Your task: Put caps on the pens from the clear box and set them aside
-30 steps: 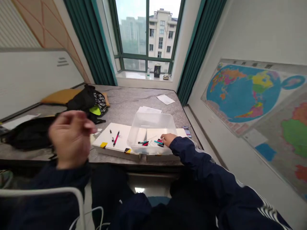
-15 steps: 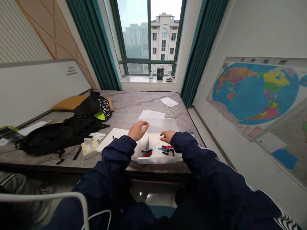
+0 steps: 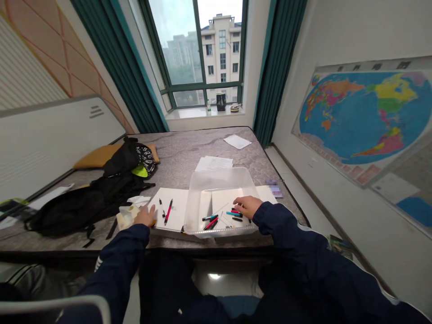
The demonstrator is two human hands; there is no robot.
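Observation:
A clear plastic bin [image 3: 221,177] stands on open white books [image 3: 180,202] at the front edge of a grey-covered bed. Several coloured pens [image 3: 216,219] lie in the bin. My right hand [image 3: 248,206] reaches into the bin, fingers curled down over the pens; whether it grips one is hidden. My left hand [image 3: 146,217] rests flat at the left corner of the open book, fingers spread. A red pen [image 3: 168,211] and a black pen [image 3: 161,207] lie on the page just right of it.
A black backpack [image 3: 77,207] and a black bag [image 3: 130,157] lie at the left, with a tissue pack [image 3: 126,215] beside my left hand. Loose papers [image 3: 213,163] lie behind the bin. A phone [image 3: 274,188] sits at the right edge. A world map [image 3: 364,112] hangs on the right wall.
My left hand came down from in front of the camera, passed over the bin's left rim, and now rests on the book's left corner. My right hand stayed in the bin.

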